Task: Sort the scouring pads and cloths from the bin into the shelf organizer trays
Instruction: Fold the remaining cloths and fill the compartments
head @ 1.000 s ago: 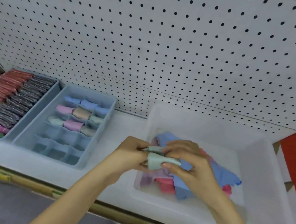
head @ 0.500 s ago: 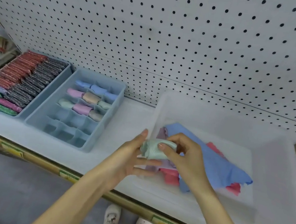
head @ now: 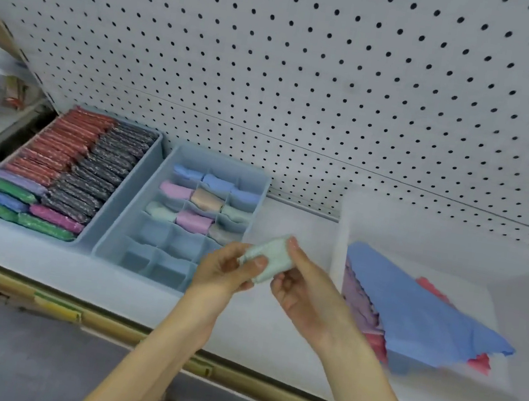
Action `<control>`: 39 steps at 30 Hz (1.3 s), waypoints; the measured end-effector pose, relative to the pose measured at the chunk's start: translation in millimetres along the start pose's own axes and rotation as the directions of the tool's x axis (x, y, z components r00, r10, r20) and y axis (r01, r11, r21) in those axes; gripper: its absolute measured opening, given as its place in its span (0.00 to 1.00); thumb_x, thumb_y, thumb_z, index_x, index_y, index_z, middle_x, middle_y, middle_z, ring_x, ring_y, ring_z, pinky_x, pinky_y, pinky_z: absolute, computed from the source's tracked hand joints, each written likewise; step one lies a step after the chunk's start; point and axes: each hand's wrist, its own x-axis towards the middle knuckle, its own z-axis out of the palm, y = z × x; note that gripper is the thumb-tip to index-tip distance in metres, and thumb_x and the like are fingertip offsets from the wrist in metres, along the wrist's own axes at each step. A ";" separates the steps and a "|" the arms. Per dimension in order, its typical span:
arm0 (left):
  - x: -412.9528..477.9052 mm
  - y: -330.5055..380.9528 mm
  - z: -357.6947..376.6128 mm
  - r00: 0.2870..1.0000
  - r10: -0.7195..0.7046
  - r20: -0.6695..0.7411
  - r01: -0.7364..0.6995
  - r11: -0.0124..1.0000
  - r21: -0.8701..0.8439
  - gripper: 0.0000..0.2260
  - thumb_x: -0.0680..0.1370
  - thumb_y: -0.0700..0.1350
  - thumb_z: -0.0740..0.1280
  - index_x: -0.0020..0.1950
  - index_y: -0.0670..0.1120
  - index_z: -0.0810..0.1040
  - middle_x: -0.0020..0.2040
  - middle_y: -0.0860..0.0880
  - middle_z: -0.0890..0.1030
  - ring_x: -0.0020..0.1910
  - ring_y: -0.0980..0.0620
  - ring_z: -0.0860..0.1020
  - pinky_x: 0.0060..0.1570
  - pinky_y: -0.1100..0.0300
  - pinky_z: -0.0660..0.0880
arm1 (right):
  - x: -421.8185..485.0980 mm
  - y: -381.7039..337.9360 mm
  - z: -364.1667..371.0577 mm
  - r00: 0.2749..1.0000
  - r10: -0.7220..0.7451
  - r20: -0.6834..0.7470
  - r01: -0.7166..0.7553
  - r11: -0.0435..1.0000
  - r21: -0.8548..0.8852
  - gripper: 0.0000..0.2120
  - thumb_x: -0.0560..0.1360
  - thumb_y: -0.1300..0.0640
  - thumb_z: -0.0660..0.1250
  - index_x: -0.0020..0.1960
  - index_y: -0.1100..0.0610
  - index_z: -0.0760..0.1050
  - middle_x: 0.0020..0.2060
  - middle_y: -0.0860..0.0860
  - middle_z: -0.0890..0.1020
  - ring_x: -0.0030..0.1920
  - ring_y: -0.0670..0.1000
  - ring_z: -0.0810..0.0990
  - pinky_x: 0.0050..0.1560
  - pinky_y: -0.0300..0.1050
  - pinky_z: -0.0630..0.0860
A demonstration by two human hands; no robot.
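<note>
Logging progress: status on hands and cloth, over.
Left grip and right grip hold rolled mint cloth. Cloth between divided tray and clear bin. Front cells empty, path unobstructed.

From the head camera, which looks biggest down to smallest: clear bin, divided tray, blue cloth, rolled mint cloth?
clear bin
divided tray and blue cloth, too alike to rank
rolled mint cloth, smallest

We can read no text here; the yellow and green labels (head: 57, 309) on the shelf edge (head: 131, 335) are too blurred.
</note>
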 end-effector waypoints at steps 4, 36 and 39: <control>25.4 23.5 -80.8 0.988 -0.051 0.143 0.029 0.988 0.152 0.09 0.76 0.38 0.69 0.55 0.39 0.80 0.47 0.44 0.84 0.43 0.56 0.81 0.44 0.65 0.78 | 31.7 40.2 57.8 0.983 -0.185 -0.016 0.179 0.966 -0.185 0.06 0.71 0.53 0.70 0.38 0.56 0.80 0.35 0.53 0.80 0.37 0.49 0.79 0.35 0.39 0.75; 80.5 37.4 -270.3 0.989 -0.114 -0.094 0.125 0.985 0.122 0.11 0.83 0.45 0.59 0.50 0.44 0.79 0.49 0.46 0.82 0.49 0.52 0.81 0.49 0.63 0.78 | 170.7 131.3 167.9 0.975 -0.177 0.137 0.027 -0.517 -0.856 0.19 0.70 0.53 0.72 0.31 0.54 0.62 0.33 0.53 0.73 0.38 0.57 0.71 0.39 0.44 0.60; 80.0 38.4 -266.1 0.987 -0.156 -0.040 0.160 0.978 0.137 0.12 0.84 0.43 0.57 0.55 0.41 0.79 0.51 0.46 0.82 0.51 0.53 0.80 0.49 0.62 0.76 | 173.2 122.0 156.5 0.985 -0.114 0.133 0.099 -0.265 -0.959 0.21 0.72 0.52 0.71 0.29 0.57 0.63 0.29 0.57 0.69 0.33 0.53 0.63 0.35 0.46 0.61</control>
